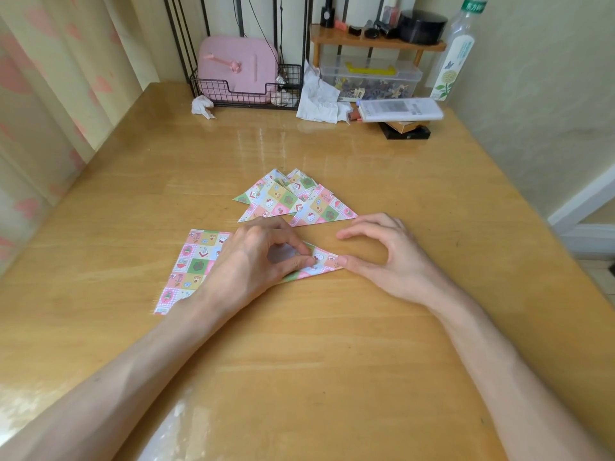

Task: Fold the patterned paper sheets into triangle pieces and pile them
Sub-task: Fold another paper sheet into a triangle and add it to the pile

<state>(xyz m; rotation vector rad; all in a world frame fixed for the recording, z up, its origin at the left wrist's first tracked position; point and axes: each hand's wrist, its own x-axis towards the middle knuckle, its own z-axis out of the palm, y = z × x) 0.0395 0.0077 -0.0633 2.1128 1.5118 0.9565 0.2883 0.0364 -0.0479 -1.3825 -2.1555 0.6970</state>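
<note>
- left hand [259,257] pinches folded triangle [319,262] flat on wooden table [332,344], fingers curled
- right hand [382,257]: thumb tip presses triangle's right corner, other fingers arched clear
- pile of triangles [296,201] just beyond hands
- flat patterned sheets [189,267] partly under left wrist

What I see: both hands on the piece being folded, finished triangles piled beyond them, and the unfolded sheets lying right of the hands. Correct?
No. The head view shows the unfolded sheets lying left of the hands, partly under the left hand. The rest holds: right hand also on the piece being folded, finished triangles piled beyond.
</note>
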